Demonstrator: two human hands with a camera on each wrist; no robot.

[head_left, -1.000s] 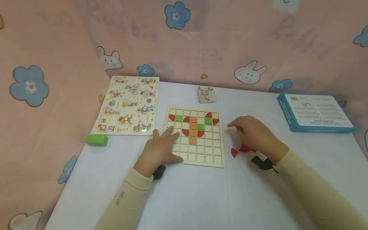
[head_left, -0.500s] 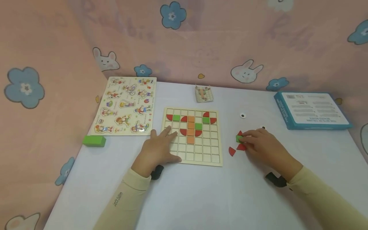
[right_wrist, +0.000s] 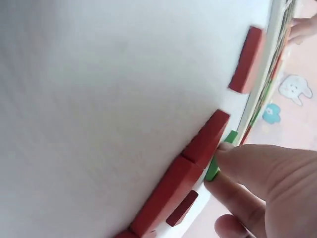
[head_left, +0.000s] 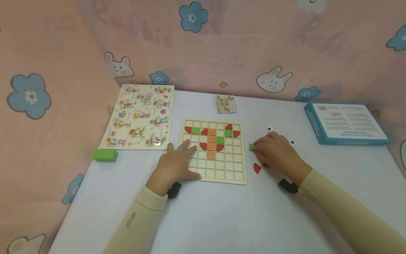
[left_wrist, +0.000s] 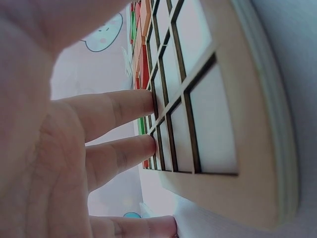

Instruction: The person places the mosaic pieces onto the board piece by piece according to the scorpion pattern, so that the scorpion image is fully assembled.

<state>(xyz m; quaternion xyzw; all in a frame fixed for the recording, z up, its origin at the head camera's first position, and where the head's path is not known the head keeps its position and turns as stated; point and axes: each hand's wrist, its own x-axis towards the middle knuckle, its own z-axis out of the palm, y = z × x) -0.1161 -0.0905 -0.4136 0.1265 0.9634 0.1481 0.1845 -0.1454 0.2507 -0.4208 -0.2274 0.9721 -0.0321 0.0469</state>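
A wooden grid board (head_left: 219, 165) lies mid-table, with red quarter-circle, green square and orange square tiles in some upper and middle cells. On its left side rests my left hand (head_left: 173, 167), fingers spread; in the left wrist view two fingertips (left_wrist: 146, 146) touch the grid. To the right of the board, my right hand (head_left: 280, 155) pinches a green square tile (head_left: 251, 147) between thumb and finger, just off the board's right edge. Below that hand lies a loose red quarter-circle tile (head_left: 257, 168). More red tiles (right_wrist: 168, 193) show in the right wrist view, mostly hidden by the hand from above.
Two eye discs, one white-and-black (head_left: 269, 128) and another eye disc (head_left: 292, 142), lie beyond the right hand. A small pattern card (head_left: 226, 104) is behind the board. Left are a figure puzzle board (head_left: 134, 116) and a green block (head_left: 105, 155); right, a blue-edged box (head_left: 352, 123).
My right hand came down to the loose tiles, took hold of the green square tile among the red ones, and has carried it left towards the board. The left hand stays put.
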